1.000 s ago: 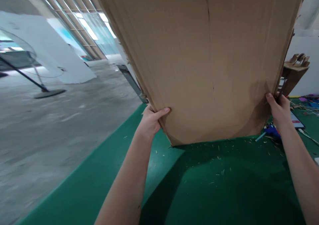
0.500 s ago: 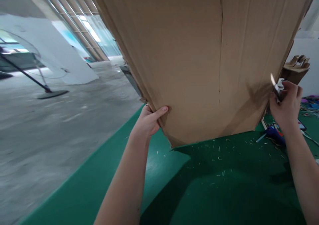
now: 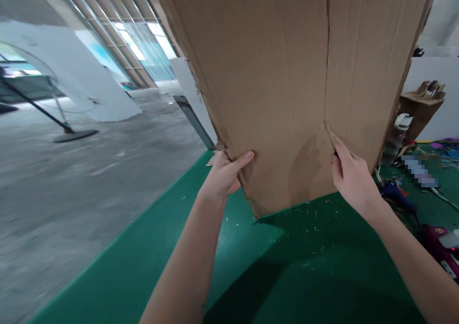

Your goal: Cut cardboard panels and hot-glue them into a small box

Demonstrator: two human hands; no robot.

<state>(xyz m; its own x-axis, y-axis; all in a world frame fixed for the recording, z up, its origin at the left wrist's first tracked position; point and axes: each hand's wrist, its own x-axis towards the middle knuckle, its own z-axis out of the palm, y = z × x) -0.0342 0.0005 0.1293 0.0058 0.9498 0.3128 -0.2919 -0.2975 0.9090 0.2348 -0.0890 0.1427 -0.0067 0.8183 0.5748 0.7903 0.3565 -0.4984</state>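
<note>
A large brown cardboard sheet [image 3: 265, 85] stands tilted in front of me, its lower edge near the green table [image 3: 251, 266]. Gripping its lower left edge is my left hand [image 3: 227, 173], thumb on the near face, other fingers behind. A long vertical slit [image 3: 327, 51] runs down the cardboard from the top. My right hand [image 3: 353, 176] is closed round a small knife [image 3: 329, 132], whose handle is mostly hidden in the fingers. The blade tip touches the cardboard at the lower end of the slit.
Right of the cardboard are a clear bottle [image 3: 394, 140], a blurred-out phone [image 3: 419, 171], a dark blue tool [image 3: 396, 195] and a magenta device [image 3: 439, 247]. Small scraps litter the table. Grey floor [image 3: 107, 209] lies beyond its left edge.
My right hand has moved left with the knife, from the cardboard's right edge to the slit. My left hand and the cardboard's lower left edge have shifted slightly right.
</note>
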